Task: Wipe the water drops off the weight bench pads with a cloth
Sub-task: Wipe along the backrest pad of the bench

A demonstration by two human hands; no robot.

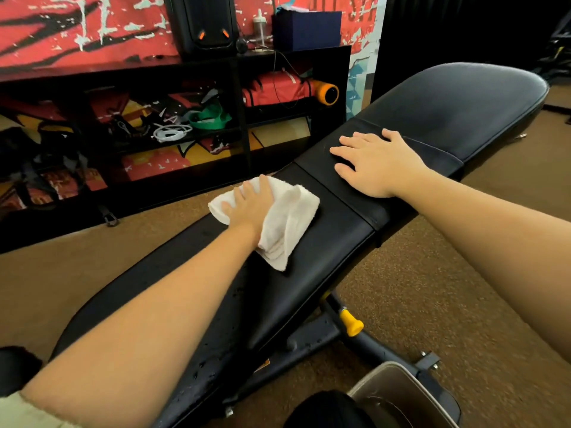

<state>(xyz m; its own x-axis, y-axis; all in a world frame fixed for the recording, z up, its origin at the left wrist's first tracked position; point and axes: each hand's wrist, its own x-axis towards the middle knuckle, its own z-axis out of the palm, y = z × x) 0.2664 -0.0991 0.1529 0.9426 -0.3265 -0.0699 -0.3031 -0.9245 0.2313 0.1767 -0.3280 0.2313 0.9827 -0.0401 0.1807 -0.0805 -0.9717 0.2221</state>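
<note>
My flat left hand [247,208] presses the soft, limp cloth [289,223] mid-bunch; my right hand [375,163] lies spread on the slick-looking bench pad [333,236]

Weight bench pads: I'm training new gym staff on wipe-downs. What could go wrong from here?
1. Water drops sit on the long pad's near end beside the left forearm; they could be missed.
2. The right hand lies flat on the middle pad, so that patch may stay unwiped.
3. The left hand presses a bunched cloth, which may smear rather than dry.
</note>
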